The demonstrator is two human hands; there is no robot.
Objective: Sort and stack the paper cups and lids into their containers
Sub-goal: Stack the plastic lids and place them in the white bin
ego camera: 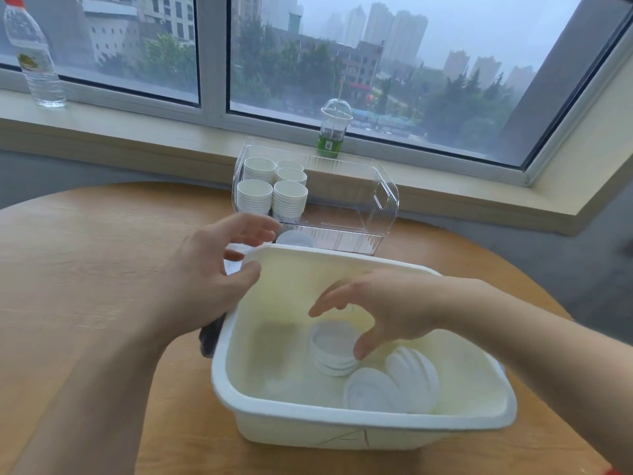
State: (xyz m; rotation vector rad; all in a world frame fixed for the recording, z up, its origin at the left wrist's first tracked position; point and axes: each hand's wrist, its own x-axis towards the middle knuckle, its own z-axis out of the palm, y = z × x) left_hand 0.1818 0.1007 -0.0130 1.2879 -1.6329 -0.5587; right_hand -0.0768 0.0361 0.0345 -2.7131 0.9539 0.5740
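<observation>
A white plastic basin [376, 435] sits on the round wooden table. Inside it lie a short stack of white lids [330, 351] and more lids leaning on edge [407, 378]. My right hand [390, 306] hovers over the stack with fingers and thumb spread, holding nothing. My left hand [209, 269] is open above the basin's far left corner. Behind the basin stands a clear plastic container [383, 200] with several stacks of white paper cups [274, 190] in its left half. One lid [294, 238] lies between the container and the basin.
A water bottle [32, 53] stands on the windowsill at far left. A clear domed cup with green drink [334, 132] stands on the sill behind the container. A dark object [209, 335] peeks out left of the basin, under my left wrist.
</observation>
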